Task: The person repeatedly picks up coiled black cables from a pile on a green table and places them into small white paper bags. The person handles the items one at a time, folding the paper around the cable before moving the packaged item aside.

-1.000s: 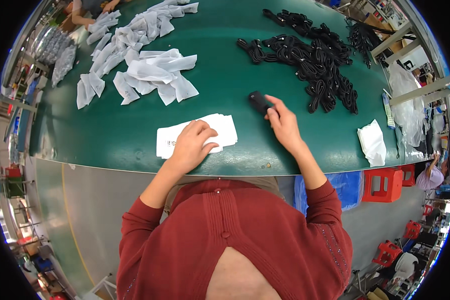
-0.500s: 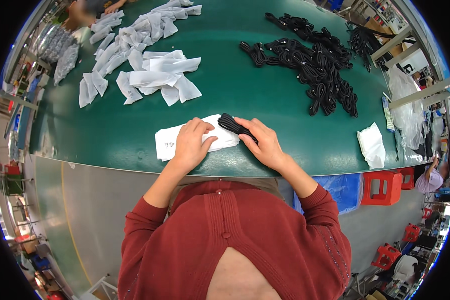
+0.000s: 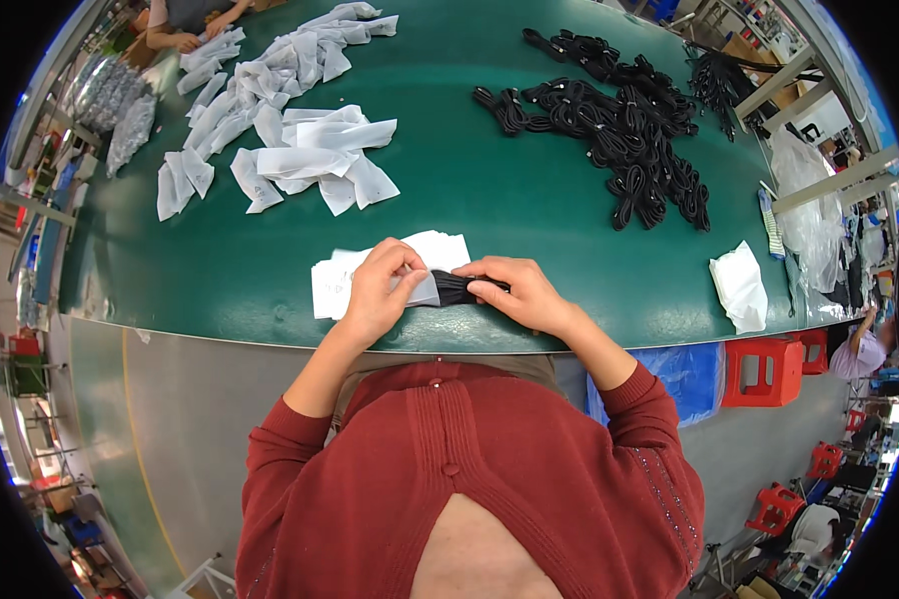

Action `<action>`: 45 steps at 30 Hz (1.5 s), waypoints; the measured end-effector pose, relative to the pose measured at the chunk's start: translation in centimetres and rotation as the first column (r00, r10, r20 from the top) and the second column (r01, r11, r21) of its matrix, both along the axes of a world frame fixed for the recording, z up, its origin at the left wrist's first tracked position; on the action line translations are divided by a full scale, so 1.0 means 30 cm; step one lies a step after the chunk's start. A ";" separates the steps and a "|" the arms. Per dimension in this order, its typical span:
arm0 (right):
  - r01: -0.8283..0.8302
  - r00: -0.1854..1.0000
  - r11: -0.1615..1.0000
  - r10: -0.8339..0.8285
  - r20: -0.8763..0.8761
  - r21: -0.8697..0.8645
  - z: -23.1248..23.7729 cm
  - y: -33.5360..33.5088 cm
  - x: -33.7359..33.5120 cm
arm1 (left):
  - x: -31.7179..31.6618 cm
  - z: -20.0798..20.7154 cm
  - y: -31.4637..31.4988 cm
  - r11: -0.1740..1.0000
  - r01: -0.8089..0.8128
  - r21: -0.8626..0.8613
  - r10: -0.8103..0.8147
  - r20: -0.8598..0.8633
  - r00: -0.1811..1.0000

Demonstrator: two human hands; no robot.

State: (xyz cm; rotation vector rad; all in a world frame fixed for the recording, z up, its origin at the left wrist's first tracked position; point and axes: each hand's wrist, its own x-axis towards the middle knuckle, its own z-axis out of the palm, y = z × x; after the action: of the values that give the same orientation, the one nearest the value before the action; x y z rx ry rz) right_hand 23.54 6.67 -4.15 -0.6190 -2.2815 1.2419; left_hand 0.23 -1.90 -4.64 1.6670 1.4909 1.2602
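Note:
Near the table's front edge, my right hand [image 3: 531,298] is closed round one end of a coiled black cable [image 3: 451,288]. The coil's other end is inside the mouth of a thin, whitish translucent bag [image 3: 427,293]. My left hand [image 3: 375,292] pinches this bag between thumb and fingers. Beneath both lies a stack of flat white bags [image 3: 448,247], partly hidden by my left hand. Many coiled black cables [image 3: 629,120] are heaped at the far right. At the far left lie filled white bags [image 3: 315,155] in a loose pile.
A separate stack of white bags [image 3: 739,288] lies by the table's right edge, close to a metal frame and clear plastic. Red stools [image 3: 762,371] and a blue plastic sheet [image 3: 679,379] are below that edge. At the far left another person's hands [image 3: 220,22] touch the white bags.
My right hand has lowered the cable coil, and its left end has gone into the bag mouth. My left hand's fingers have closed on the bag. The other person's hands reach the far bags.

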 end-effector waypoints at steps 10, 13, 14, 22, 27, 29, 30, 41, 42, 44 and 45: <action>-0.005 0.976 0.999 -0.006 -0.218 -0.047 -0.007 -0.024 -0.069 | 0.008 0.078 0.023 0.991 0.056 0.121 -0.032 -0.189 0.981; 0.067 0.954 0.995 -0.084 -0.289 -0.069 0.050 -0.035 -0.081 | -0.038 0.109 0.049 0.997 0.034 0.074 -0.036 0.019 0.999; 0.143 0.944 0.990 -0.135 -0.300 0.004 0.067 -0.011 -0.069 | -0.072 0.122 0.065 0.998 0.028 0.062 -0.035 0.107 0.994; 0.544 0.320 0.193 -0.947 0.011 0.817 0.017 0.293 0.320 | -0.369 0.312 0.248 0.949 -0.268 0.168 0.190 0.375 0.907; 0.526 0.321 0.276 -0.940 0.113 0.805 -0.082 0.292 0.383 | -0.400 0.293 0.305 0.938 -0.324 0.123 0.263 0.355 0.897; 0.524 0.304 0.265 -0.946 0.113 0.810 -0.090 0.297 0.383 | -0.410 0.311 0.297 0.941 -0.319 0.110 0.258 0.376 0.890; 0.547 0.311 0.281 -0.943 0.121 0.789 -0.078 0.292 0.378 | -0.415 0.314 0.294 0.948 -0.305 0.091 0.249 0.381 0.890; 0.828 0.513 0.496 -0.859 0.004 0.262 -0.149 0.236 0.404 | -0.445 0.242 0.275 0.784 -0.492 0.378 0.511 0.057 0.858; 0.841 0.540 0.540 -0.841 0.012 0.032 -0.135 0.206 0.375 | -0.334 0.242 0.212 0.873 -0.433 0.224 0.456 -0.060 0.888; 0.752 0.605 0.600 -0.793 -0.075 -0.274 -0.135 0.154 0.310 | -0.229 0.128 0.145 0.973 -0.133 0.188 0.158 -0.123 0.980; 0.733 0.626 0.621 -0.775 -0.084 -0.278 -0.122 0.126 0.277 | -0.154 0.113 0.106 0.987 -0.019 0.162 0.046 -0.162 0.986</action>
State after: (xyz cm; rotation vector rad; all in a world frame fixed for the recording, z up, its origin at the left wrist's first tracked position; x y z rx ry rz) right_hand 31.85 10.46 -7.80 -1.3136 -1.4210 1.0333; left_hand -4.40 1.28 -1.26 1.8990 1.5538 1.3163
